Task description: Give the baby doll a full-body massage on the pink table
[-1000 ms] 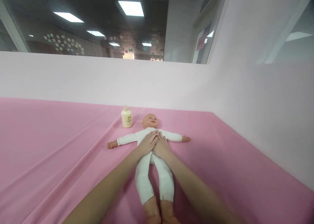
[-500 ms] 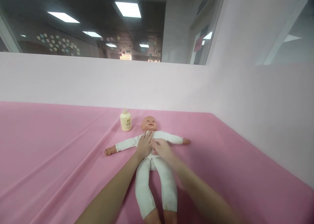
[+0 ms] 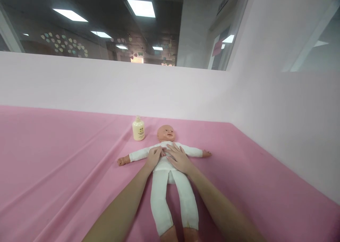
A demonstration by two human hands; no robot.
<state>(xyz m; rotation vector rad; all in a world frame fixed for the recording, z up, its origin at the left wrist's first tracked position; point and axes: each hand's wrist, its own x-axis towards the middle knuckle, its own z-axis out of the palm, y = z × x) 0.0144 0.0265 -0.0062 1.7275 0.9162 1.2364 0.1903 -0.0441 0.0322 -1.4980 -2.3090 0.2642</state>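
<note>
A baby doll [image 3: 168, 165] in a white suit lies face up, its arms stretched out to the sides and its legs toward me. My right hand [image 3: 179, 159] rests flat on the doll's chest, fingers spread. On the chest's left side is my left hand [image 3: 154, 157], fingers loosely bent and holding nothing. Its fingertips are close to those of my right hand. Beyond the doll's left-hand arm, beside its head, stands a pale yellow bottle [image 3: 138, 129] with dark print.
A pink sheet [image 3: 79, 146] with long creases on its left part covers the surface beneath the doll. A white wall [image 3: 114, 90] rises behind it, with a window [image 3: 101, 26] above. Another white wall [image 3: 287, 121] borders the right side.
My left hand has gone from lying flat, fingers stretched up the chest, to bent and lower. My right hand has changed from curled to flat and spread. The view has shifted slightly.
</note>
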